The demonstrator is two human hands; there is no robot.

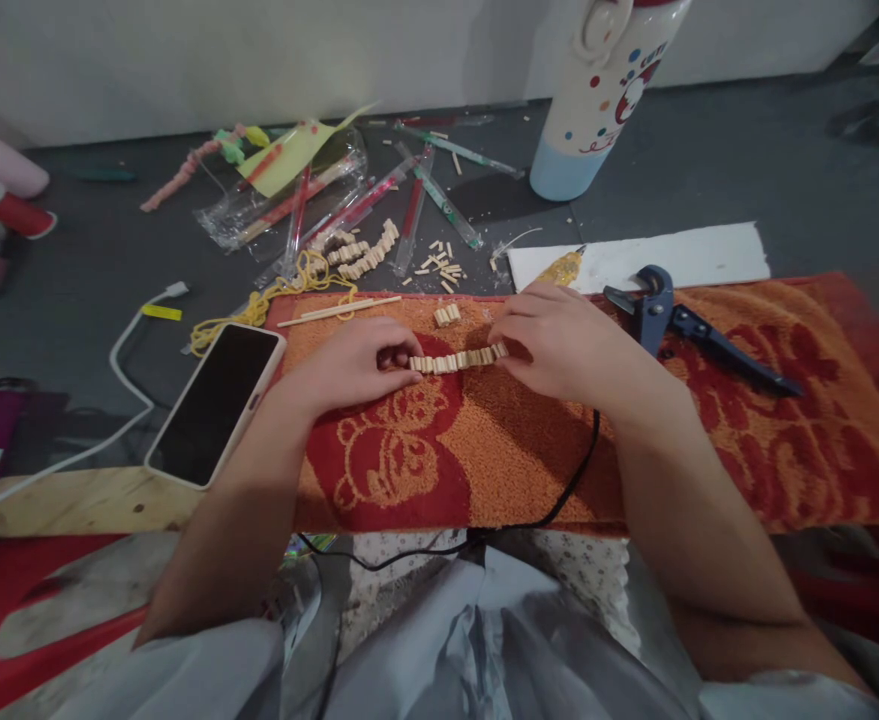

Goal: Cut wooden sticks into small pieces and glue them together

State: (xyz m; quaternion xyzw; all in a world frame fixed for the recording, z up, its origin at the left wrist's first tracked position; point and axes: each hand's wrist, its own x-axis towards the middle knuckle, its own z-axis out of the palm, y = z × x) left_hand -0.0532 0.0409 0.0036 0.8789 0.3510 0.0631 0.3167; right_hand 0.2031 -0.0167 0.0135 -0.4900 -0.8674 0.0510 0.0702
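A strip of short wooden stick pieces [458, 361], set side by side, stretches between my two hands above an orange and red towel [514, 450]. My left hand [364, 365] pinches the strip's left end between thumb and fingers. At the right end, my right hand [551, 335] grips it the same way. Just behind the strip lies a small cluster of stick pieces [446, 315]. Two thin wooden sticks [341, 311] rest on the towel beyond my left hand. A blue-handled cutter [701, 335] lies to the right of my right hand.
A phone [218, 405] lies at the left beside yellow cord [259, 300]. Behind the towel are loose stick bits [443, 265], joined curved strips [368, 253] and wrapped chopsticks [413, 210]. A white board [649, 258] and a tall bottle [589, 110] stand further back right.
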